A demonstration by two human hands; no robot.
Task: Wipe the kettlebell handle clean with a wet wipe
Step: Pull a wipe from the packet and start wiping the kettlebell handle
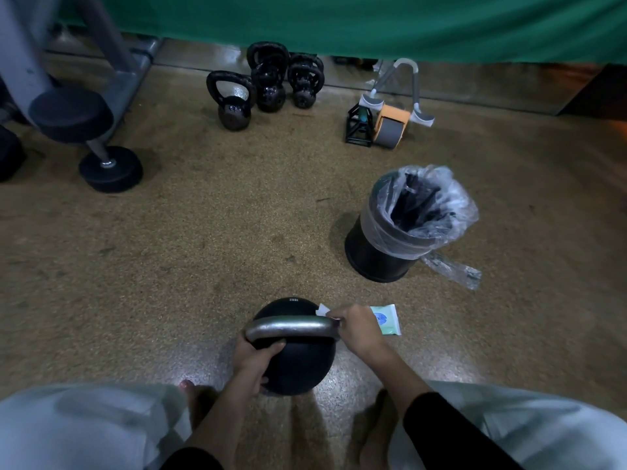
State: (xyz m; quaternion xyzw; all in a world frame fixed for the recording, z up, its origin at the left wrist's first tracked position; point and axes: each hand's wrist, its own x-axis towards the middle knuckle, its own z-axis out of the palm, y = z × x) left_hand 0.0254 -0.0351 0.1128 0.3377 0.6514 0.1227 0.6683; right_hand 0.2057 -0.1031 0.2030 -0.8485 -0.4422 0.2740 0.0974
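Observation:
A black kettlebell (pixel 298 364) stands on the speckled floor between my knees, its bare metal handle (pixel 291 329) running left to right. My left hand (pixel 252 362) grips the handle's left end and the ball's side. At the handle's right end, my right hand (pixel 356 329) pinches a white wet wipe (pixel 323 311), of which only a corner shows past my fingers. Just right of that hand a green and white wipe packet (pixel 386 319) lies flat on the floor.
A black bin (pixel 383 252) lined with a clear bag stands to the right, further away. Several black kettlebells (pixel 268 86) stand near the green curtain (pixel 373 25). An orange ab roller (pixel 392 125) and a dumbbell (pixel 110 169) lie on the floor.

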